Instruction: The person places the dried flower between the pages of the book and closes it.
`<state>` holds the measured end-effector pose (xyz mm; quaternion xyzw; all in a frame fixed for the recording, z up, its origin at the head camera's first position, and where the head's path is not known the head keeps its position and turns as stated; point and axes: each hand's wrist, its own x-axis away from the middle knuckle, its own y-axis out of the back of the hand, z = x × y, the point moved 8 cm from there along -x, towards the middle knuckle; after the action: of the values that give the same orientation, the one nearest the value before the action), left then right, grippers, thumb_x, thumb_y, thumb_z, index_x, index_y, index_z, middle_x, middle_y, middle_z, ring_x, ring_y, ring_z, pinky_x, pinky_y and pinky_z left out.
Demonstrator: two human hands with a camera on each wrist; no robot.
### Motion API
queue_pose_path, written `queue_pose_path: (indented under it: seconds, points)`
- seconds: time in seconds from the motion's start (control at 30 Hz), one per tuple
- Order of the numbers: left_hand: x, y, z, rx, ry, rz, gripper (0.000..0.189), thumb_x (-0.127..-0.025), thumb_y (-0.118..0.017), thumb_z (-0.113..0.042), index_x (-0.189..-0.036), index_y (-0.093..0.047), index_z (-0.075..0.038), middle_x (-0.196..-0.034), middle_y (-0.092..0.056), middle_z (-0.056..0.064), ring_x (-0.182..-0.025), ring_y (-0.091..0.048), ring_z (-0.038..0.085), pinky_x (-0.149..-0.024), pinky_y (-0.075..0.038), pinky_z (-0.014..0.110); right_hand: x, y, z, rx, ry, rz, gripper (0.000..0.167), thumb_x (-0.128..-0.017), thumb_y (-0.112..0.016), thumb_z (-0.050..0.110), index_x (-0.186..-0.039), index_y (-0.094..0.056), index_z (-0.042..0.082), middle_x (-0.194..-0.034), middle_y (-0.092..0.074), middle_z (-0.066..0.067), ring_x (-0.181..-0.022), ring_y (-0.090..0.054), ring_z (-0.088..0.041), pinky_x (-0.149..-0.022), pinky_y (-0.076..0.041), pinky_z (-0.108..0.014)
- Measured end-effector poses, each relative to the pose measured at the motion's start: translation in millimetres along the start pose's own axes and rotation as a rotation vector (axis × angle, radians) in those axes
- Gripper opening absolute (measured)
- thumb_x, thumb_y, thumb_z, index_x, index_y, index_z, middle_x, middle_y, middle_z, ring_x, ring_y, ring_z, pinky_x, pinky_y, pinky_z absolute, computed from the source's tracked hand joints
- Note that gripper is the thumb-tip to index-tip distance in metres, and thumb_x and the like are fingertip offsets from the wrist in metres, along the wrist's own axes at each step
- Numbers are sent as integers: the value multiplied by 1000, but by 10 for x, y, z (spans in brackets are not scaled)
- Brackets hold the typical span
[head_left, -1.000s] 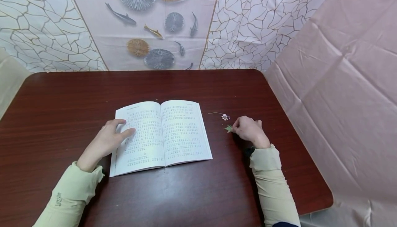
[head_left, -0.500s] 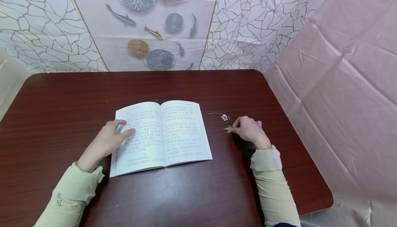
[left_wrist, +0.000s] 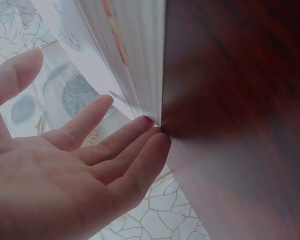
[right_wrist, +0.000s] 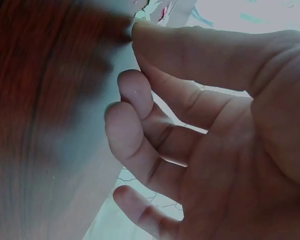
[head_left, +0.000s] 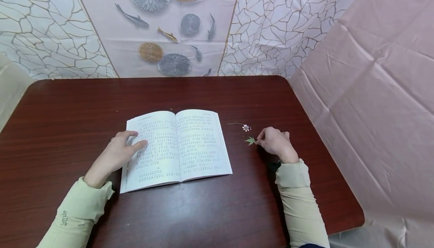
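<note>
An open book (head_left: 200, 146) with printed pages lies on the dark red-brown table (head_left: 203, 210). My left hand (head_left: 118, 148) rests at its left side, thumb and index finger extended over the left page. In the left wrist view, the other fingertips (left_wrist: 157, 132) touch the edge of the page block (left_wrist: 139, 65). Right of the book, my right hand (head_left: 275, 142) pinches a small green star-shaped leaf (head_left: 250, 141) at its stem end, thumb against index finger, remaining fingers curled. The leaf's blade points left, low over the table. In the right wrist view, the leaf (right_wrist: 148, 9) shows just past the thumb tip.
A small pale flower (head_left: 246, 127) with a thin stem lies just behind the leaf, its stem pointing toward the book. A patterned cloth (head_left: 176, 25) hangs along the table's far edge, and a plain pinkish cloth (head_left: 383, 101) hangs on the right.
My right hand has shifted slightly right, and more of the leaf shows beyond the fingertips. The left hand and the book have stayed in place.
</note>
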<state>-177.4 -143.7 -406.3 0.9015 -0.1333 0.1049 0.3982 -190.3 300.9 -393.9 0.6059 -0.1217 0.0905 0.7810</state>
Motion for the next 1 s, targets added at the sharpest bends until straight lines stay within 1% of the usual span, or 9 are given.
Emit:
queue_pose_path:
  seconds: [0.1,0.2,0.27,0.33,0.57,0.73,0.83,0.9,1.0]
  points:
    - [1,1,-6,2,-2,0,73,-97,-52,-49,-141,-39,7,-146,-26,37,-132,-26,53,-99,-32,64,11,-4,13,28,10,19,22,-95,-60,17,-74,-68,15,-63,-57,3,-70,-55,-19,-88,-29,-56]
    - [1,2,-12,2,-1,0,73,-97,-52,-49,-141,-39,7,-146,-26,37,-132,-26,53,-99,-32,64,14,-15,35,40,32,34,40,-94,-55,15,-54,-52,18,-50,-42,4,-60,-47,-19,-83,-26,-53]
    - [-1,2,-12,1,1,0,73,-97,-52,-49,-141,-39,7,-146,-26,37,-132,-26,53,-99,-32,64,12,-20,43,39,40,41,46,-94,-54,14,-50,-44,20,-48,-36,4,-56,-44,-19,-82,-25,-53]
    - [-5,3,-9,0,0,-1,73,-97,-52,-49,-141,-39,7,-146,-26,37,-133,-26,53,-99,-32,64,7,-23,46,33,45,43,47,-94,-54,13,-49,-43,21,-48,-36,4,-56,-44,-19,-82,-26,-53]
    - [-21,10,-11,-2,-4,-8,73,-97,-51,-50,-140,-40,7,-145,-27,37,-132,-27,52,-98,-32,63,-14,-31,84,28,74,53,31,-92,-55,11,-61,-60,16,-55,-46,3,-64,-48,-19,-86,-28,-55]
    - [-18,1,-6,0,-4,-6,73,-97,-51,-49,-140,-39,8,-145,-27,37,-132,-27,51,-99,-32,63,-22,-51,73,16,76,53,35,-93,-54,12,-59,-55,15,-53,-43,4,-62,-47,-19,-84,-27,-52]
    - [-12,-10,-5,4,0,-3,72,-97,-52,-48,-141,-39,8,-145,-27,37,-132,-27,51,-99,-32,63,-22,-48,43,-5,63,29,26,-94,-60,17,-69,-61,13,-60,-53,5,-67,-53,-19,-87,-29,-53]
    - [-7,-10,-9,0,-3,-2,72,-97,-52,-48,-141,-39,8,-145,-28,37,-132,-27,51,-100,-32,63,-18,-38,28,-20,57,14,14,-93,-65,22,-83,-68,12,-72,-63,4,-77,-58,-20,-90,-31,-55]
    - [0,-6,-21,-3,-8,-2,72,-97,-51,-48,-141,-39,8,-145,-28,37,-133,-26,52,-101,-30,64,-14,-30,19,-33,52,12,15,-90,-70,26,-92,-72,11,-82,-69,3,-82,-61,-20,-91,-31,-56]
